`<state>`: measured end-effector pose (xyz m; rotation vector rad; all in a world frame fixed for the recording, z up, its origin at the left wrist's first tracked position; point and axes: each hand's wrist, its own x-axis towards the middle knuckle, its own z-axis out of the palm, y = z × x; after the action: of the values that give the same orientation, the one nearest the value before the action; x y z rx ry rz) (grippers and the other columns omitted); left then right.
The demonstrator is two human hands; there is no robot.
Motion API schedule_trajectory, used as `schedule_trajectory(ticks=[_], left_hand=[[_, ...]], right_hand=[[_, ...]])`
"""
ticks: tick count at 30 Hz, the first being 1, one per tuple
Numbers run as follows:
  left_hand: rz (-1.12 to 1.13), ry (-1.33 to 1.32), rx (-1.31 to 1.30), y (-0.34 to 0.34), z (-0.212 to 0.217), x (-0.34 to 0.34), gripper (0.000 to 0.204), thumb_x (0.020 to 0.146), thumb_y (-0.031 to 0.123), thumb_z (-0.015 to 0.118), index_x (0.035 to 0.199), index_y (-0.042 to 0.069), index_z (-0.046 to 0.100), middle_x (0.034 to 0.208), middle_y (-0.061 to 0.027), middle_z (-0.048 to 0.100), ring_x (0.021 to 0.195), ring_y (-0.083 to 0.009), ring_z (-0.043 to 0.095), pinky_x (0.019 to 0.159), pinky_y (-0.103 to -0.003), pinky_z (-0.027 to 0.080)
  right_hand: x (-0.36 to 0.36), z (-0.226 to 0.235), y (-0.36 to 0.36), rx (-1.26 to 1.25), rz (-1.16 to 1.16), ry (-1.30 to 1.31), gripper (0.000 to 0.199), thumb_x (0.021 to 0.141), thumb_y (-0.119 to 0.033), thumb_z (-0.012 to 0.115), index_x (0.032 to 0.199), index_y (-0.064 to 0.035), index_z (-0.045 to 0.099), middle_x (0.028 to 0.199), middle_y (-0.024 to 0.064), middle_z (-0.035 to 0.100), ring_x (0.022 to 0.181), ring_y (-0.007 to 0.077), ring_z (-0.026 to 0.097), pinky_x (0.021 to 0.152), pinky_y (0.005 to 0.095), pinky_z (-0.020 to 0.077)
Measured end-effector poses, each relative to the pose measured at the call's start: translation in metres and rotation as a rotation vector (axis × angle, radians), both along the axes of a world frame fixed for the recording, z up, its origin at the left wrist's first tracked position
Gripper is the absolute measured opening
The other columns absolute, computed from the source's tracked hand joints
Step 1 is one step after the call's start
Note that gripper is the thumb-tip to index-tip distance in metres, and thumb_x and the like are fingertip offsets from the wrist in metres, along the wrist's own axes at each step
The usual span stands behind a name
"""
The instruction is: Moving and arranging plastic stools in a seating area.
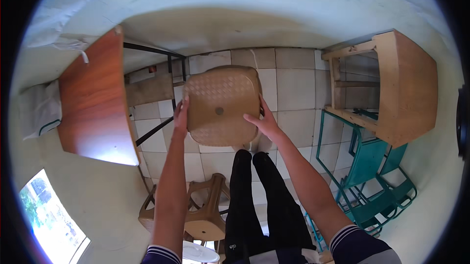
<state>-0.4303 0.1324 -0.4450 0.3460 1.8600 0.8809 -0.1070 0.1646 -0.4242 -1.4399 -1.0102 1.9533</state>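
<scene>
Between left grip (180,117) and right grip (266,121), each clasping an opposite edge, the brown stool (223,98) looks light, stiff, best held there.

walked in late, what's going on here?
A person grips a brown plastic stool by its sides: left hand at the left edge, right hand at the right, thumb over the top. Whether it's off the floor is unclear. A red-brown table stands left, green metal chairs right.

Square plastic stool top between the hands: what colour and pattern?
Square plastic stool top: brown, with a raised basket-weave-like pattern. Shows best in the head view.
</scene>
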Motion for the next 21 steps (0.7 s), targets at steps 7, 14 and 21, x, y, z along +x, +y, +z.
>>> schedule_trajectory(ticks=[7,14,21], left_hand=[[0.023,0.040,0.040,0.038,-0.063,-0.055,0.078,0.086,0.065,0.064,0.131,0.002,0.059,0.122,-0.0086,0.063,0.111,-0.0192,0.057,0.098,-0.033,0.044],[0.006,0.316,0.012,0.084,-0.066,-0.064,0.082,0.083,0.073,0.059,0.119,-0.001,0.067,0.113,-0.0127,0.069,0.103,-0.0236,0.063,0.093,-0.036,0.047],[-0.008,0.731,-0.106,0.127,-0.059,-0.069,0.076,0.083,0.067,0.062,0.114,-0.002,0.068,0.108,-0.0198,0.071,0.099,-0.0340,0.068,0.089,-0.042,0.050]], right_hand=[[-0.056,-0.055,0.041,-0.086,-0.060,0.077,0.107,0.078,-0.021,0.085,0.157,-0.0091,0.015,0.151,0.0156,0.038,0.131,0.0262,0.047,0.109,0.0385,0.0404],[-0.091,-0.081,0.074,0.083,-0.091,-0.003,0.100,0.082,-0.025,0.082,0.154,-0.0011,0.017,0.149,0.0181,0.040,0.133,0.0259,0.046,0.110,0.0366,0.0393],[-0.118,-0.082,0.098,0.148,-0.073,-0.092,0.097,0.084,-0.027,0.079,0.152,0.0041,0.018,0.143,0.0197,0.048,0.130,0.0263,0.049,0.110,0.0356,0.0399]])
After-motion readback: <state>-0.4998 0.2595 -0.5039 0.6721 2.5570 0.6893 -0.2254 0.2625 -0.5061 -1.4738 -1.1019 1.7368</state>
